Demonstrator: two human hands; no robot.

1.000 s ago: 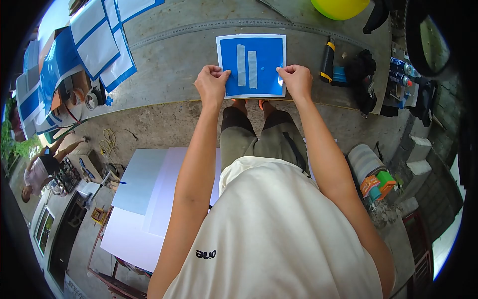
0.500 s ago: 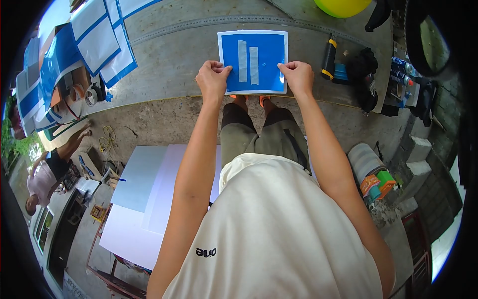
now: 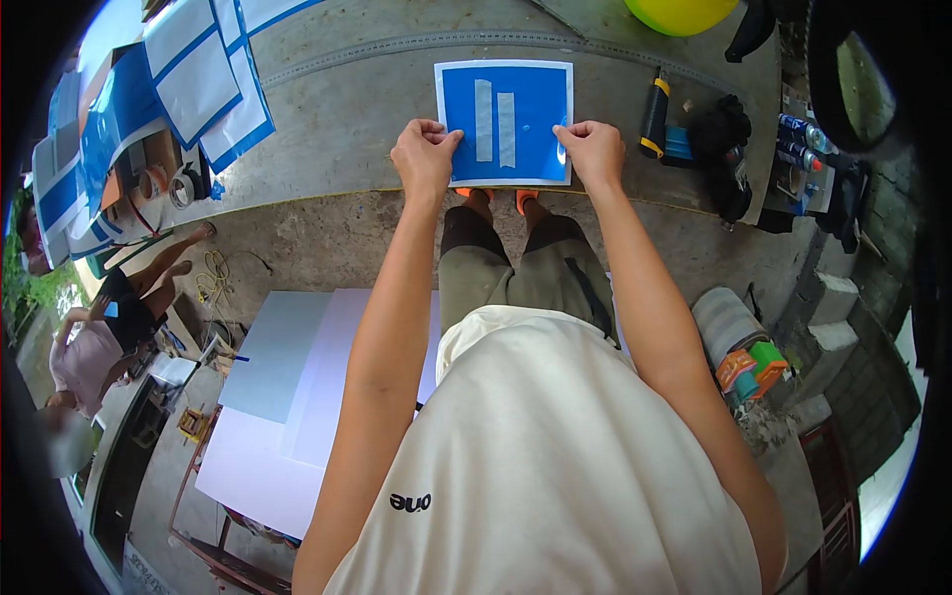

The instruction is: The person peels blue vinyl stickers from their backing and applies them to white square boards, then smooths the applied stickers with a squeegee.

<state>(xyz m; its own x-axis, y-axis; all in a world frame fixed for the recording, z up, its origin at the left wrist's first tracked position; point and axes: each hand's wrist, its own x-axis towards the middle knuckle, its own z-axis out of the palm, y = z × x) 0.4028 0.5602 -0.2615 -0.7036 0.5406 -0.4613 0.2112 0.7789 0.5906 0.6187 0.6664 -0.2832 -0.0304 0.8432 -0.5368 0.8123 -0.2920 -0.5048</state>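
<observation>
A square blue sheet with a white border is held over the near edge of the grey worktable. Two pale strips of tape run up and down its face, side by side. My left hand pinches the sheet's left edge between thumb and fingers. On the opposite edge, my right hand has the same kind of pinch. To the right of the sheet lies a black and yellow utility knife.
A long metal ruler curves across the table's far side. Blue-and-white sheets and tape rolls are at the left. Dark cloth and spray cans sit at the right. Another person is at far left.
The person at far left has shifted, with legs now apart and the head lower in view. My hands and the blue sheet have stayed practically still.
</observation>
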